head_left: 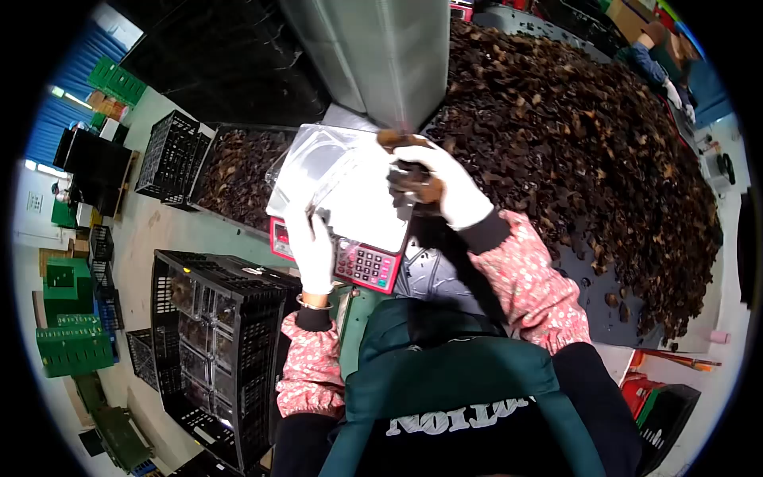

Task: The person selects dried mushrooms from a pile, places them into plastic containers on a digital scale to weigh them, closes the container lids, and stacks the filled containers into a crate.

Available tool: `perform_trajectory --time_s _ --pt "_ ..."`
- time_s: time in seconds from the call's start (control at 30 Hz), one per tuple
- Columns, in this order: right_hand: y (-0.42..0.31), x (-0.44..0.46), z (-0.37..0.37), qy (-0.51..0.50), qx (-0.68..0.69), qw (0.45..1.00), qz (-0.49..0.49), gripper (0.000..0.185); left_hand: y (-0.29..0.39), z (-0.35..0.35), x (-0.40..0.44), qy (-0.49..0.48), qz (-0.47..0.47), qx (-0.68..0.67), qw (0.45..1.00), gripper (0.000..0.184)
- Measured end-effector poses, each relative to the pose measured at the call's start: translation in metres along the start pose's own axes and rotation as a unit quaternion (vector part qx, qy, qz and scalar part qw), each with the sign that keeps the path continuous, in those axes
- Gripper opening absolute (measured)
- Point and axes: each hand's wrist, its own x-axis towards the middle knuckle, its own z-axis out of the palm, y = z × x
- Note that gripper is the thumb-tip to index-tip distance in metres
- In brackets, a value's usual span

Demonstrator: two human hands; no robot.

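My left hand [311, 248], in a white glove, grips the near edge of a clear plastic clamshell container [322, 163]. The container lies on a red weighing scale [367, 264] with a keypad, and its far side is washed out by glare. My right hand [455, 191], also gloved in white, is closed around a few brown wood ear mushrooms [413, 184] at the container's right side. To the right spreads a large heap of the same dark mushrooms [572, 135].
A grey upright bin [373, 56] stands behind the scale. More mushrooms fill a tray [242, 171] at left. Below it a black crate [218, 342] holds several packed clear containers. Green crates [75, 346] stand at far left. Another person's gloved hand [674, 95] shows at upper right.
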Motion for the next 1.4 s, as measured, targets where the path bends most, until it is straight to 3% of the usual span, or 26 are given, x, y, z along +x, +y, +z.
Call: perform_trajectory --time_s 0.03,0.07,0.1,0.17,0.2,0.23,0.27,0.3,0.37,0.4,0.5,0.57,0.63,0.7,0.77,0.8,0.83,0.9,0.93,1.1,1.13,1.17,1.2,1.3,1.33,1.4 --pt "0.015 0.019 0.008 -0.049 -0.155 0.98 -0.117 0.027 -0.007 0.003 -0.002 -0.012 0.014 -0.001 1.0 0.05" --pt "0.029 0.037 0.017 -0.061 -0.292 0.923 -0.244 0.027 -0.006 0.004 -0.002 -0.016 0.017 -0.009 1.0 0.054" --pt "0.036 0.045 0.032 -0.028 -0.14 0.989 -0.048 0.028 -0.006 0.005 -0.002 -0.022 0.022 -0.02 0.999 0.058" --pt "0.048 0.05 0.057 0.044 -0.228 0.972 0.032 0.032 -0.011 0.007 -0.001 -0.024 0.066 0.024 0.997 0.062" --pt "0.058 0.05 0.052 -0.017 -0.366 0.93 -0.026 0.031 -0.007 0.006 0.001 -0.016 0.061 -0.015 0.998 0.066" --pt "0.068 0.051 0.046 -0.059 -0.508 0.853 -0.103 0.031 -0.001 0.007 0.002 -0.01 0.057 -0.057 0.997 0.07" --pt "0.078 0.053 0.04 -0.079 -0.613 0.764 -0.187 0.031 -0.008 0.009 -0.002 -0.021 0.034 -0.078 0.996 0.074" --pt "0.091 0.055 0.024 -0.134 -0.707 0.63 -0.293 0.035 -0.015 0.011 -0.006 -0.031 0.01 -0.099 0.995 0.078" --pt "0.093 0.045 0.022 -0.105 -0.712 0.595 -0.358 0.045 -0.016 0.005 0.004 -0.079 0.101 0.013 0.992 0.078" --pt "0.097 0.042 0.021 -0.071 -0.734 0.554 -0.386 0.05 -0.02 0.004 0.006 -0.113 0.105 0.001 0.988 0.077" --pt "0.07 0.01 0.021 -0.075 -0.671 0.669 -0.311 0.054 -0.039 0.009 0.005 -0.137 0.081 0.009 0.987 0.072" --pt "0.05 -0.016 0.004 -0.059 -0.642 0.681 -0.346 0.049 -0.034 0.007 0.01 -0.145 0.104 0.014 0.984 0.07" --pt "0.04 -0.049 -0.037 -0.031 -0.59 0.732 -0.339 0.05 -0.031 0.006 0.009 -0.089 0.154 0.047 0.983 0.067" --pt "0.039 -0.112 -0.075 0.131 -0.696 0.605 -0.364 0.06 -0.01 0.008 0.004 -0.007 0.154 0.047 0.987 0.049" --pt "0.052 -0.176 -0.106 0.25 -0.777 0.53 -0.23 0.079 0.014 0.022 -0.013 -0.005 0.113 -0.111 0.987 0.049" --pt "0.062 -0.204 -0.119 0.276 -0.801 0.502 -0.175 0.088 0.041 0.026 -0.016 -0.033 0.198 -0.046 0.979 0.042" --pt "0.071 -0.225 -0.132 0.298 -0.821 0.471 -0.121 0.097 0.072 0.042 -0.035 -0.071 0.125 -0.171 0.975 0.037" --pt "0.084 -0.247 -0.155 0.333 -0.824 0.452 -0.077 0.105 0.08 0.08 -0.059 -0.188 0.237 -0.105 0.947 0.033" --pt "0.084 -0.245 -0.165 0.343 -0.811 0.467 -0.078 0.105 0.095 0.097 -0.074 -0.246 0.216 -0.139 0.935 0.034" --pt "0.048 -0.197 -0.181 0.277 -0.825 0.478 -0.121 0.093 0.126 0.161 -0.114 -0.366 0.219 0.037 0.904 0.066" --pt "0.041 -0.191 -0.184 0.247 -0.83 0.49 -0.103 0.091 0.133 0.168 -0.112 -0.363 0.221 0.042 0.904 0.066" --pt "0.035 -0.187 -0.187 0.217 -0.834 0.501 -0.084 0.089 0.14 0.175 -0.11 -0.379 0.159 0.043 0.911 0.065" --pt "0.03 -0.186 -0.192 0.189 -0.857 0.469 -0.101 0.087 0.143 0.178 -0.109 -0.393 0.097 0.045 0.913 0.064" --pt "0.027 -0.188 -0.204 0.152 -0.832 0.52 -0.116 0.057 0.123 0.19 -0.112 -0.346 0.09 0.01 0.934 0.052" --pt "0.029 -0.191 -0.211 0.17 -0.804 0.551 -0.146 0.038 0.117 0.189 -0.113 -0.316 0.087 -0.03 0.944 0.041" --pt "0.034 -0.198 -0.223 0.238 -0.747 0.593 -0.183 0.023 0.105 0.186 -0.115 -0.294 0.082 -0.086 0.948 0.038"
